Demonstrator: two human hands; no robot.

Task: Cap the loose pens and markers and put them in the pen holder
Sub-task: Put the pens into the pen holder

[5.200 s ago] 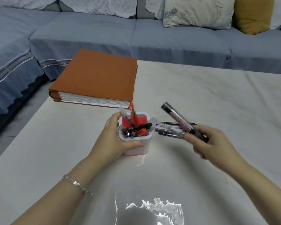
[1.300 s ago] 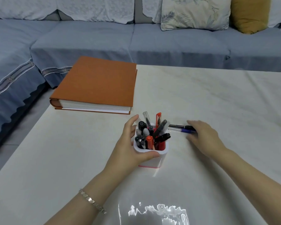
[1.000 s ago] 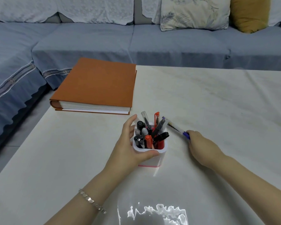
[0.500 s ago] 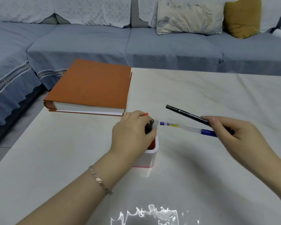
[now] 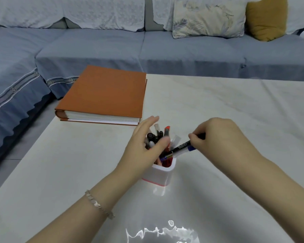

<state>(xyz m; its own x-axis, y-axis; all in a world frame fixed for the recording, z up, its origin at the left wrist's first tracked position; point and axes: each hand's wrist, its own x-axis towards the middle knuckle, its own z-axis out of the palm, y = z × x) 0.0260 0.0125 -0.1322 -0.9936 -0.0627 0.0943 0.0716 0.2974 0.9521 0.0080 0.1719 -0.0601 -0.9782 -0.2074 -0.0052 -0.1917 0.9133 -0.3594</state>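
A white pen holder (image 5: 159, 175) with a red inside stands on the table, filled with several pens and markers (image 5: 158, 135). My left hand (image 5: 144, 151) rests against the holder's left side and rim, thumb over the opening, fingers spread. My right hand (image 5: 218, 137) pinches two pens together: a black pen (image 5: 181, 147) and a clear pen with a blue end (image 5: 189, 149). Both pens slant down to the left, and their tips dip into the holder's mouth.
A thick orange book (image 5: 104, 95) lies at the table's far left corner. Behind the pale table (image 5: 235, 111) runs a blue sofa (image 5: 165, 50) with a patterned cushion (image 5: 207, 18) and a mustard cushion (image 5: 267, 18). A glare patch (image 5: 161, 232) shines near the front edge.
My right hand has swung the two pens from level above the table down to the left, so their tips now enter the holder. My left hand has opened beside the rim.
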